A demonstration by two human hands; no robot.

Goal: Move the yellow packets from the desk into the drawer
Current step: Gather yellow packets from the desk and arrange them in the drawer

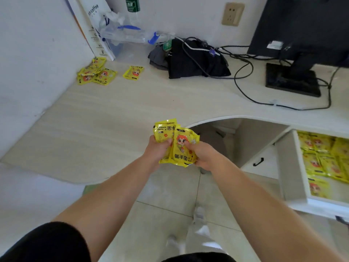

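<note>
Both my hands hold a bunch of yellow packets (176, 142) with a red-haired cartoon figure, just off the desk's front edge. My left hand (157, 149) grips the bunch from the left, my right hand (203, 155) from the right. A pile of yellow packets (94, 73) lies at the desk's far left corner, and a single packet (133, 72) lies beside it. The open drawer (291, 167) at the right holds several yellow packets (324, 159).
The pale desk (105, 118) carries a paper coffee bag (90, 25), clear plastic bags (124, 33), a bottle (133, 8), dark clothing (194, 61), cables (243, 80) and a monitor stand (291, 80). A closed drawer with a black handle (258, 162) sits under the desk. Tiled floor lies below.
</note>
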